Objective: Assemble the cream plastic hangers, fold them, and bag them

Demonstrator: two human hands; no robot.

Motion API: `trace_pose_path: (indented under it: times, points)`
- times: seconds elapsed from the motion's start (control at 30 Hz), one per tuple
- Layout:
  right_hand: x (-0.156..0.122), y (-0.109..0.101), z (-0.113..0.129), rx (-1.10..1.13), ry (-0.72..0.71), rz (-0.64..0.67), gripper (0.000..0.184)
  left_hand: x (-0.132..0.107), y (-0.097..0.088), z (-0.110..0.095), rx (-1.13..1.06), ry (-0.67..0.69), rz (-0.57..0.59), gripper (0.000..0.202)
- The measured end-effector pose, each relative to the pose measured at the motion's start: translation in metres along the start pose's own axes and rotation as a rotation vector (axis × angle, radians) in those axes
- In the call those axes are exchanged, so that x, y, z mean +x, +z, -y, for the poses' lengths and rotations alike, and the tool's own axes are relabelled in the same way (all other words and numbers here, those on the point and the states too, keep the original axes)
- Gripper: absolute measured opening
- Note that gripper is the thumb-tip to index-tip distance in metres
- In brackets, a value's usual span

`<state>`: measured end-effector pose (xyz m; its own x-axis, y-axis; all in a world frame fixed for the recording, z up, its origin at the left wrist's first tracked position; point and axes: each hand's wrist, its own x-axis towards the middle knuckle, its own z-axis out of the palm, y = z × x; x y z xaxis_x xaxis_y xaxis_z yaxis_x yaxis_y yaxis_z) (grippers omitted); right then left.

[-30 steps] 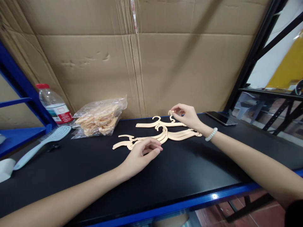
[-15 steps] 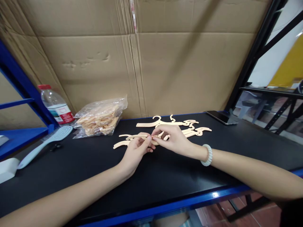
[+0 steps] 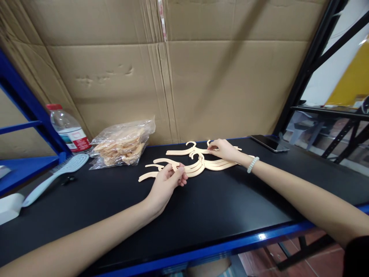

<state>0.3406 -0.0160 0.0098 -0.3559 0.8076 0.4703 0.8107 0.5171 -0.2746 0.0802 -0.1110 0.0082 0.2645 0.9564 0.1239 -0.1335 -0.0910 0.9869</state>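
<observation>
Pale peach clothes hangers lie flat near the middle of the black tabletop. My left hand (image 3: 167,181) is closed, thumb over fingers, on the arm of one hanger piece (image 3: 164,161) at the left of the group. Several nested hangers (image 3: 220,166) extend to the right of that hand, their hooks curling up near the centre. Behind them, my right hand (image 3: 226,149) has its fingertips pinched on the rear hanger (image 3: 178,152). Its palm and wrist hide the right ends of the hangers.
Clear plastic bags of peach pieces (image 3: 122,148) stand at the back left, beside a red-capped bottle (image 3: 69,129). A light blue hairbrush (image 3: 57,177) lies in front. A phone (image 3: 269,143) rests at the back right. Cardboard (image 3: 230,88) walls the rear.
My right hand has parted from the left and moved right and back to the rear hanger. My left hand stays in place, with the piece in it turned upward.
</observation>
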Motion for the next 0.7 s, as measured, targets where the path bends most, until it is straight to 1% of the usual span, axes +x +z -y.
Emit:
trace_pose_path:
  times: [0.07, 0.13, 0.23, 0.37, 0.47, 0.6, 0.7]
  points:
    - [-0.001, 0.003, -0.003, -0.009, -0.008, 0.023, 0.008, -0.001, 0.0, -0.002, 0.0, 0.011, 0.009, 0.023]
    - [-0.001, 0.005, -0.003, -0.016, -0.007, 0.014, 0.006, -0.002, 0.001, -0.003, 0.012, 0.029, 0.014, 0.023]
    - [0.0, 0.006, 0.0, -0.019, -0.013, -0.004, 0.008, -0.002, 0.001, -0.003, 0.017, 0.038, 0.011, 0.024]
    - [0.0, 0.008, 0.0, 0.034, 0.008, -0.055, 0.01, -0.001, -0.001, -0.002, -0.004, 0.028, 0.032, 0.025]
    - [-0.001, 0.007, -0.002, 0.088, 0.046, -0.098, 0.008, -0.002, -0.001, -0.003, -0.016, 0.03, 0.037, 0.024]
    - [0.0, 0.0, 0.001, 0.137, 0.105, -0.142, 0.002, -0.002, 0.0, -0.005, -0.072, -0.001, 0.049, 0.026]
    - [0.003, -0.01, 0.006, 0.202, 0.122, -0.178, 0.004, -0.001, -0.002, -0.007, -0.116, -0.03, 0.056, 0.028]
